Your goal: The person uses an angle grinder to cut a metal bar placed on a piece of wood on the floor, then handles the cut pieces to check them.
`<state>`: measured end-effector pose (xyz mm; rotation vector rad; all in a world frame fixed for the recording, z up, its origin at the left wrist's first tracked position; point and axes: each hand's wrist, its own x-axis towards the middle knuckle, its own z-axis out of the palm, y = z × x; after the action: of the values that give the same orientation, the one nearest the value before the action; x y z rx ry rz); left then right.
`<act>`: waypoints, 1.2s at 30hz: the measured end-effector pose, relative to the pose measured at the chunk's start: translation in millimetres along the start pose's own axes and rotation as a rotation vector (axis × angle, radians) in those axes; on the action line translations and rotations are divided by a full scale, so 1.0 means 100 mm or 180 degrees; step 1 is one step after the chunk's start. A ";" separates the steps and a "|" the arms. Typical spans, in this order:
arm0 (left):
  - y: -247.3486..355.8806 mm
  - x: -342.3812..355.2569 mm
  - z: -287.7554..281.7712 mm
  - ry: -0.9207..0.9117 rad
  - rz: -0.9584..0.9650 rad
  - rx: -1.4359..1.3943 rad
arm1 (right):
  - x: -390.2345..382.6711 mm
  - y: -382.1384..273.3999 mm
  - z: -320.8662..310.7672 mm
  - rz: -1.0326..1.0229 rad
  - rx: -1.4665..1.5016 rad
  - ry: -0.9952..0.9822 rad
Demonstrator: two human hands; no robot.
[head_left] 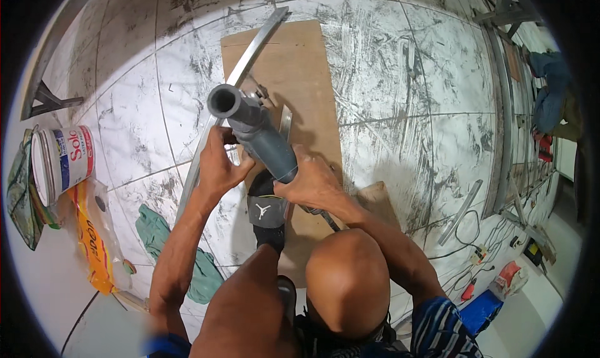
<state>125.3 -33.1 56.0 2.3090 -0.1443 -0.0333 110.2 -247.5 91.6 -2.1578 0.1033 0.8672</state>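
Observation:
My right hand (306,177) grips the grey body of a power tool (272,152) with a wide dark nozzle (228,102) at its upper end, tilted over a tan board (300,58) on the floor. My left hand (222,167) has its fingers curled just under the nozzle, beside a long silver metal bar (262,36); what they hold is partly hidden. A shorter metal piece (285,124) lies behind the tool. My foot in a dark sandal (262,211) rests on the board below the tool, near a cord running from its rear end.
Left: a white bucket (69,161), plastic bag (94,233) and green cloth (156,227) on the tiled floor (400,64). Right: metal bars (459,211), cables, a blue package (481,311), and another person's legs (550,89) beside metal framing (500,139).

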 end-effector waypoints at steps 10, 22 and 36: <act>-0.12 -0.21 0.31 -0.0650 -0.0867 -0.0061 | 0.05 0.20 0.06 -0.0055 0.0018 0.0061; 0.42 -0.06 0.96 0.0086 -0.1914 -0.1387 | 0.17 0.45 0.26 -0.0213 -0.0036 0.0247; 0.08 -0.12 1.36 0.0360 -0.1932 -0.0981 | 0.39 0.81 0.34 -0.0419 -0.0009 0.0367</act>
<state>103.4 -136.9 -30.7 1.9618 0.5822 -0.2163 93.3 -271.1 -0.1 -2.1898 0.0175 0.6686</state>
